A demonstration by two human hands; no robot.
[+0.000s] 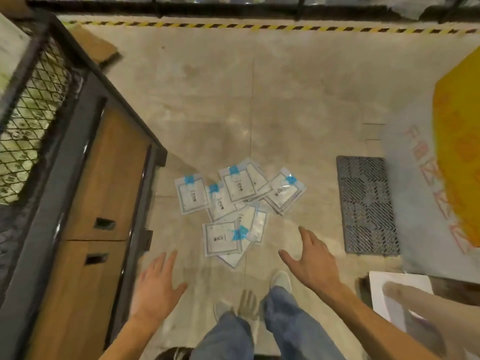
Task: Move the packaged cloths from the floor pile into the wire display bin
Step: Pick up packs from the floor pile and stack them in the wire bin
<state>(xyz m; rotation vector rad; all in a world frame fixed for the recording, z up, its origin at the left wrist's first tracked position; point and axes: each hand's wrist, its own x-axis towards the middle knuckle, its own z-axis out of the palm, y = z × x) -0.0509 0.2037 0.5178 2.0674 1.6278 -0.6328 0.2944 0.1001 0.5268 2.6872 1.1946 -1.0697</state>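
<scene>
A: Where are the packaged cloths (235, 203)?

B: In a loose heap on the concrete floor (298, 105), just ahead of the person's feet. They are flat clear packets with white cloth inside and blue tabs, overlapping one another at odd angles.

A: And the wire display bin (33, 100)?

B: Off to the left, its black mesh side showing pale goods behind it. It sits on a dark metal frame with wooden panels (104, 178) below. The heap lies near the corner of that frame, but apart from it.

A: What about the hands?

B: The left hand (155, 287) hangs above the floor with fingers straight and spread, palm down, holding nothing. The right hand (310, 258) is the same: fingers splayed, empty, just beside the near right edge of the heap. Neither one touches a packet.

A: Anything else nearby?

B: A dark grated mat (367, 205) lies on the floor to the right of the heap, well apart from it. A yellow-and-black striped line (259, 26) crosses the floor at the far side.
</scene>
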